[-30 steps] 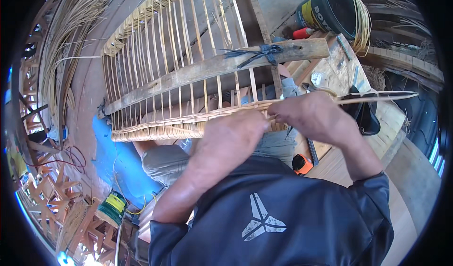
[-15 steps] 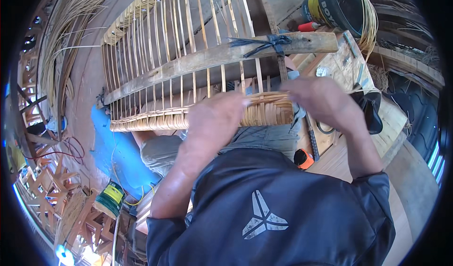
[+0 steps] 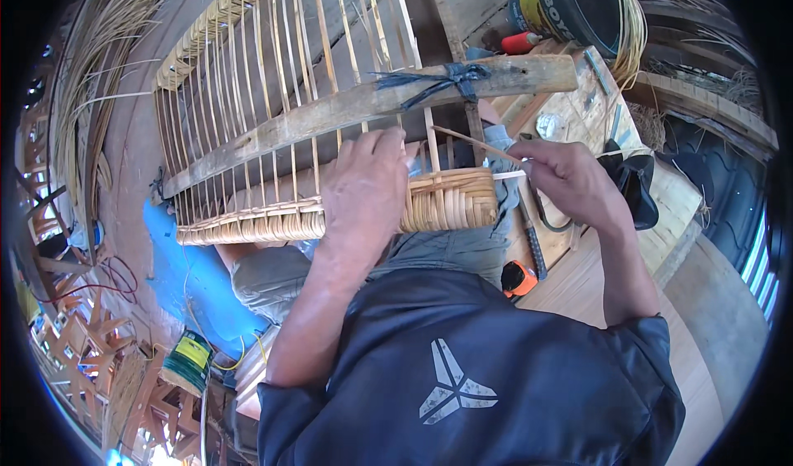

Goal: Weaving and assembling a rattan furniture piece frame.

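A slatted rattan panel (image 3: 289,36) lies across my lap, with a weathered wooden bar (image 3: 306,111) over its slats, tied near the right by dark blue strips (image 3: 458,78). My left hand (image 3: 363,185) is curled over the woven near edge (image 3: 446,202), gripping it; its fingertips are partly hidden among the slats. My right hand (image 3: 566,181) is closed on a thin rattan strip (image 3: 475,140) just right of that edge's end, where the strip slants up to the left. A paler strip end sticks out horizontally below it.
A plywood work surface (image 3: 607,123) at right holds dark tools and an orange tape measure (image 3: 518,278). A dark bucket (image 3: 566,16) with draped strands stands behind, beside a red cylinder (image 3: 518,43). Loose fibre bundles (image 3: 107,61), a blue sheet (image 3: 190,276) and a green container (image 3: 186,363) are at left.
My left hand has risen and moved left from the edge's right end. My right hand has shifted right, away from the edge, and the strip it holds now angles upward instead of pointing right.
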The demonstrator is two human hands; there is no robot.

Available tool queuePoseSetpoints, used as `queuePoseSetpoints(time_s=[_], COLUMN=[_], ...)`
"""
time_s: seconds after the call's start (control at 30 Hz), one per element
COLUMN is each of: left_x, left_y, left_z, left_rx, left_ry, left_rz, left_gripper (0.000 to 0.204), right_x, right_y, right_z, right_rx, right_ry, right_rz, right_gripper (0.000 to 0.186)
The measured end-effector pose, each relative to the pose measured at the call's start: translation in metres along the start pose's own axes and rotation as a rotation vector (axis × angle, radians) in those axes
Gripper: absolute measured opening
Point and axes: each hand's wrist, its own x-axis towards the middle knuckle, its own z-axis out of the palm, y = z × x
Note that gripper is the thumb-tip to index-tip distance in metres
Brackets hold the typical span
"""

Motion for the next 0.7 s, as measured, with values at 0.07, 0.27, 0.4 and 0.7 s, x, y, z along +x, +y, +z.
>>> queuePoseSetpoints(time_s=[0.07, 0.27, 0.4, 0.7], left_x=[-0.005, 0.009, 0.01, -0.035], left_y=[-0.003, 0.007, -0.001, -0.006], left_z=[0.011, 0.019, 0.022, 0.022], left_rx=[-0.064, -0.104, -0.332, 0.116], left_ry=[-0.036, -0.179, -0.19, -0.112], left_rz=[-0.057, -0.188, -0.197, -0.18], left_gripper=[0.025, 0.023, 0.016, 0.061], right_x=[-0.003, 0.01, 0.025, 0.02], right_y=[0.006, 0.026, 0.027, 0.003], right_z=[0.002, 0.011, 0.021, 0.005], right_rx=[0.103, 0.188, 0.127, -0.057], right_ry=[-0.045, -0.145, -0.066, -0.058], right_rz=[0.095, 0.127, 0.005, -0.051], right_gripper=[0.029, 0.025, 0.023, 0.016])
